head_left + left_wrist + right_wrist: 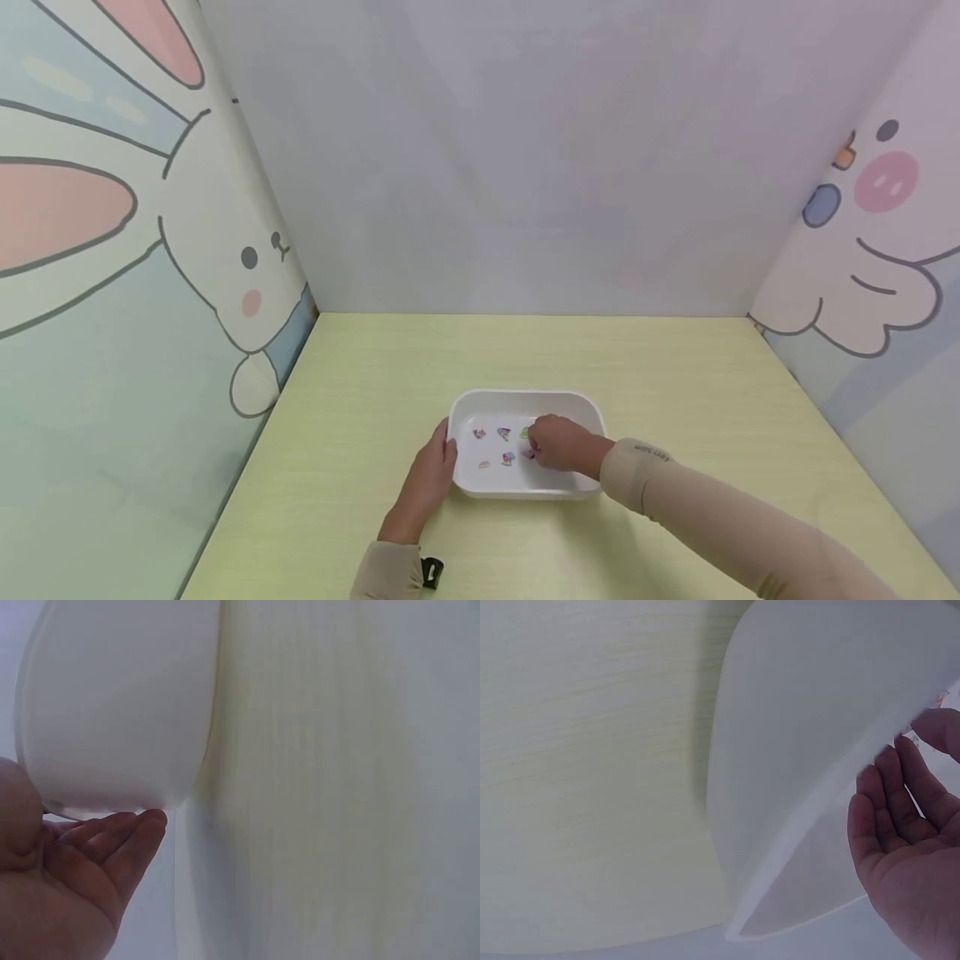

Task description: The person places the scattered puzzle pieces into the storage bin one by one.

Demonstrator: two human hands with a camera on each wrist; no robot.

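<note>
A white tray (517, 492) with rounded corners stands on the table. My left hand (431, 471) holds its left end, with the thumb at the rim and the fingers (127, 847) against the outer wall. Inside the tray, my right hand (558, 443) reaches down with thumb and fingertips close together. At those fingertips is a small purple piece (530, 454), partly hidden, which they seem to pinch. Several small colourful flat pieces lie in two rows on the tray floor, among them a pink one (479, 433), a blue-and-red one (507, 458) and a green one (524, 432).
The pale yellow-green table (375, 358) reaches back to a plain grey wall (510, 167). Side walls carry a cartoon rabbit (225, 267) on the left and a pink-cheeked figure (885, 250) on the right. A black strap piece (431, 572) shows by the left sleeve.
</note>
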